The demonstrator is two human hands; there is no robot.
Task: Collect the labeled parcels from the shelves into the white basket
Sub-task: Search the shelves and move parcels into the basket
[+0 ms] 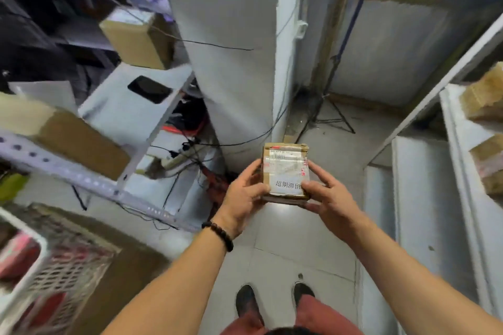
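A small brown cardboard parcel [285, 171] with a white printed label is held in front of me over the floor. My left hand [242, 196] grips its left side and near edge. My right hand [330, 200] grips its right side and lower corner. The white basket [32, 258] with lattice walls stands at the lower left, with red and pink items inside. More cardboard parcels lie on the shelves: one at the left [79, 141], one higher up [136, 38], and two at the right [483, 98] [490, 163].
A white metal shelf rack [89, 179] juts out at the left, with a dark phone [149, 89] on a shelf board. White shelves [424, 198] line the right. A pillar [231, 62], cables, a power strip and a tripod stand ahead. My shoes stand on the tiled floor.
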